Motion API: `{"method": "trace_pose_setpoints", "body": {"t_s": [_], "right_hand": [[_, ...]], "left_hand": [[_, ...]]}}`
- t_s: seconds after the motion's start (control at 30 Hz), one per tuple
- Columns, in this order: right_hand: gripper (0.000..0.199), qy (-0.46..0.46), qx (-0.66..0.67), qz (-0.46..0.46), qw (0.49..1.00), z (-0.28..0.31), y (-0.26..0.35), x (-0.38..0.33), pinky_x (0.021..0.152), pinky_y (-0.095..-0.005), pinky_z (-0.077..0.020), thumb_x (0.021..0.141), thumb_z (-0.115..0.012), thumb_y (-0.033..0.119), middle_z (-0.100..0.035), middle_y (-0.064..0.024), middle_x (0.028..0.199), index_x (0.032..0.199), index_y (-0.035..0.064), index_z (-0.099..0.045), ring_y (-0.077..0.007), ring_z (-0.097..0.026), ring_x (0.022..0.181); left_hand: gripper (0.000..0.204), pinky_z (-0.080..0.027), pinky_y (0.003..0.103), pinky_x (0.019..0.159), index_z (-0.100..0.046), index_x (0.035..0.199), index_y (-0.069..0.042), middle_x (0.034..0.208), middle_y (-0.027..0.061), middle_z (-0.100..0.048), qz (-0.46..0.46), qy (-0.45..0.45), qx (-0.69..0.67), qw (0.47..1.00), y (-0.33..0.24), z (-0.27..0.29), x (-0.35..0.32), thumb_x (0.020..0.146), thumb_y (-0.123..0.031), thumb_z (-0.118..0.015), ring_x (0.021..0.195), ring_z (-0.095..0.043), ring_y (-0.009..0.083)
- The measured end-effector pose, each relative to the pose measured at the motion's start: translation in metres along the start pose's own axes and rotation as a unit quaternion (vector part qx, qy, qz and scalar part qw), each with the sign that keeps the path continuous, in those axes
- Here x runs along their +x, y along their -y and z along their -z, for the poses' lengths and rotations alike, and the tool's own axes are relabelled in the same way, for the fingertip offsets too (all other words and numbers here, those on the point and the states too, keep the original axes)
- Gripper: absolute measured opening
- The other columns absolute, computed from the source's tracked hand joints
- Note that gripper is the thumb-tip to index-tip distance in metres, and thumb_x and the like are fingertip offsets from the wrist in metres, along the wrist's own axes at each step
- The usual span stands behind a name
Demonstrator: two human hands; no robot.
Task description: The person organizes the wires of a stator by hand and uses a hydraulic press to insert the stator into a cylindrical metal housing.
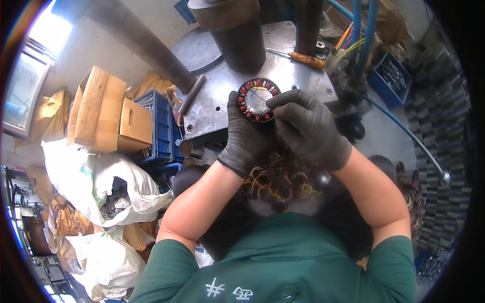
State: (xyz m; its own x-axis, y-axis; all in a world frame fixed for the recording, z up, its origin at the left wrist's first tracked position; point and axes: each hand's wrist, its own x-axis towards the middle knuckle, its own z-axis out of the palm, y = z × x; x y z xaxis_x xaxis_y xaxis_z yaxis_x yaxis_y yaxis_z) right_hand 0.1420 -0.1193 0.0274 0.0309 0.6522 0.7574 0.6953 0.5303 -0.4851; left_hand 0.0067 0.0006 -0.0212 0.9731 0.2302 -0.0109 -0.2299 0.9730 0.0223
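Note:
A round motor stator (241,101) with a black rim and a ring of red coils is held up over the near edge of the metal plate. My left hand (247,139), in a dark grey glove, wraps round its left and lower side, thumb up along the rim. On the right, my gloved right hand (310,126) has its fingers bent, with thumb and forefinger pinched at the stator's right edge. A thin wire seems to run from that pinch across the ring's middle; it is too fine to be sure. A yellow wire (259,88) shows near the top.
Beyond the stator stands a thick steel cylinder (233,40) on the metal plate (204,108). A screwdriver (307,59) lies to its right. More stators (283,182) with coloured wires sit below my hands. Cardboard boxes (98,111), blue crates (160,121) and white sacks (70,166) crowd the left.

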Motion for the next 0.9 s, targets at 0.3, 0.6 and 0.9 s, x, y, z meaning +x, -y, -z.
{"method": "trace_pose_setpoints", "body": {"t_s": [0.3, 0.6, 0.9], "right_hand": [[0.017, 0.016, -0.049, 0.016, 0.999, -0.022, -0.005, -0.009, 0.078, -0.0416, -0.0616, 0.084, -0.071, 0.001, -0.071, -0.0189, 0.102, 0.1, 0.0011, -0.065, -0.0359, -0.073, 0.088], [0.012, 0.066, -0.096, -0.103, 0.988, 0.001, 0.007, 0.014, 0.074, -0.0469, -0.0589, 0.083, -0.068, -0.001, -0.068, -0.0207, 0.09, 0.094, 0.0025, -0.063, -0.0385, -0.071, 0.083], [0.012, -0.053, 0.139, -0.159, 0.976, 0.035, 0.011, -0.001, 0.076, -0.0345, -0.0587, 0.088, -0.067, -0.01, -0.068, -0.0108, 0.093, 0.091, 0.0011, -0.063, -0.0213, -0.071, 0.083]], "left_hand": [[0.1, -0.038, 0.05, 0.12, -0.048, 0.151, -0.011, 0.144, 0.0173, -0.057, -0.113, -0.231, 0.086, 0.963, 0.014, -0.009, 0.0, 0.087, -0.087, -0.044, 0.136, -0.052, 0.0354], [0.081, -0.05, 0.043, 0.109, -0.054, 0.141, -0.009, 0.127, 0.0119, -0.065, -0.171, -0.096, 0.311, 0.93, 0.022, -0.005, 0.004, 0.093, -0.074, -0.056, 0.12, -0.064, 0.0284], [0.1, -0.056, 0.044, 0.079, -0.062, 0.128, -0.007, 0.112, 0.0141, -0.069, -0.034, -0.224, 0.168, 0.959, 0.0, -0.003, 0.005, 0.086, -0.093, -0.035, 0.092, -0.066, 0.0284]]}}
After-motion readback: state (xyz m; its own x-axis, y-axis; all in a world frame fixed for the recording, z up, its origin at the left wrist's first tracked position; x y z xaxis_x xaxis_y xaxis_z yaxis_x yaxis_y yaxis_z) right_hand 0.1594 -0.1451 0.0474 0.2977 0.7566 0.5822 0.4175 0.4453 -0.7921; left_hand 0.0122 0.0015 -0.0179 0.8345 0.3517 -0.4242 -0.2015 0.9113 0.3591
